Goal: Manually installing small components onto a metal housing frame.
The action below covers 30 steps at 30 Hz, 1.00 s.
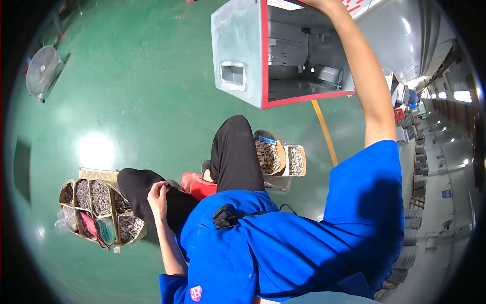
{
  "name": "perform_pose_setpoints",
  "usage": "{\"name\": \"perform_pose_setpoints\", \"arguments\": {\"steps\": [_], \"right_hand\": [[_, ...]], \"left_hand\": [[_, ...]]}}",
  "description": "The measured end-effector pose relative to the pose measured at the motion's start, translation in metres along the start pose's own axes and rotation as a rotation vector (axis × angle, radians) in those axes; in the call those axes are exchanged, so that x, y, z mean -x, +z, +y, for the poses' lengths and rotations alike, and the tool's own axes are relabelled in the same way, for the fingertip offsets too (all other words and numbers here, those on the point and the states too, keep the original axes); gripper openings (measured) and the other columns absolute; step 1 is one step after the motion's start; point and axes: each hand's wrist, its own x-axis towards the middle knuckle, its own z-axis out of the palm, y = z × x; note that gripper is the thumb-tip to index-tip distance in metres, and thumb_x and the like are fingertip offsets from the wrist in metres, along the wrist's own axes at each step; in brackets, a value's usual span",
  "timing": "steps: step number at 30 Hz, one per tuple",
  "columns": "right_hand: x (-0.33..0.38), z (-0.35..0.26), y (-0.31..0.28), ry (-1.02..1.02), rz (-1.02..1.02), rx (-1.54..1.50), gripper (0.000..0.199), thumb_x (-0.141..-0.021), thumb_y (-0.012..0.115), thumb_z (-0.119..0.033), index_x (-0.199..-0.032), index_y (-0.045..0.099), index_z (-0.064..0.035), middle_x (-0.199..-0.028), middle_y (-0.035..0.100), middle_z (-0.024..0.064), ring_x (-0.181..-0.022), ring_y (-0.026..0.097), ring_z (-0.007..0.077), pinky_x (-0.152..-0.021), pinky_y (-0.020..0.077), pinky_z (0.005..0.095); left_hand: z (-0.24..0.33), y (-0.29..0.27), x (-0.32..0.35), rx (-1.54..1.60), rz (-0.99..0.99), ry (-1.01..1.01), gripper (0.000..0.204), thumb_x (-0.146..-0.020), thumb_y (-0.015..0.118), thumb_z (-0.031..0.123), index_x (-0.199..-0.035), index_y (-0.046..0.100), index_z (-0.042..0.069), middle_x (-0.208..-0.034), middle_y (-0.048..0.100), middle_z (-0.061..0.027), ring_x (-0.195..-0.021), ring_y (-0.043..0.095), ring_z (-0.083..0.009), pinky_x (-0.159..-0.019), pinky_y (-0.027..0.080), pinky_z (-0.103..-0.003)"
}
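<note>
In front of me stands a grey metal box point(240, 50) with a red-edged open front and a small rectangular cutout in its side. Brackets and a cylinder-shaped part show inside it. My right arm reaches up along the box, and my right hand point(318, 3) is at its top edge, with the fingers cut off by the picture's rim. Over my left thigh, my left hand point(158, 196) has its fingers curled together in a pinch; whatever may be between them is too small to make out. Left of my knee sits a divided container point(76, 206) of small metal pieces.
Between my legs is a red object point(198, 186). Right of my knee, open cardboard boxes point(295, 161) hold small metal parts. A round fan point(43, 72) stands far left on the green floor point(136, 61). A yellow line point(325, 133) crosses the floor; stacked panels point(411, 238) line the right.
</note>
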Motion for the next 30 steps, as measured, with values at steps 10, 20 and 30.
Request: {"name": "perform_pose_setpoints", "arguments": {"steps": [10,20,30], "right_hand": [[0.175,-0.094,0.008,0.799,-0.251,-0.583,0.028,-0.086,0.063,-0.028,-0.082,0.061,-0.0008,-0.064,0.057,0.0076,-0.059,0.053,0.0188,-0.059,0.0432,0.0320],[0.223,-0.173,0.044,0.704,-0.092,-0.609,0.040,-0.081,0.068,-0.028,-0.112,0.058,-0.0037,-0.113,0.059,0.0115,-0.110,0.054,0.0282,-0.096,0.0403,0.0378],[0.207,-0.218,0.062,0.637,0.167,-0.408,0.048,-0.069,0.076,-0.021,-0.110,0.058,-0.0031,-0.112,0.058,0.0130,-0.111,0.052,0.0296,-0.097,0.0389,0.0416]], "left_hand": [[0.012,-0.007,-0.011,0.016,-0.111,-0.066,0.018,-0.092,0.054,0.009,-0.099,0.065,-0.003,-0.089,0.067,-0.0072,-0.080,0.063,-0.0115,-0.071,0.052,-0.024],[0.303,0.052,-0.158,-0.264,-0.073,0.789,0.019,-0.093,0.055,0.013,-0.097,0.068,0.000,-0.087,0.068,-0.0050,-0.071,0.053,-0.0068,-0.065,0.043,-0.021],[0.463,0.108,-0.288,0.079,0.130,0.514,0.036,-0.082,0.068,0.039,-0.090,0.069,0.004,-0.084,0.070,-0.0032,-0.077,0.063,-0.0112,-0.062,0.044,-0.029]]}}
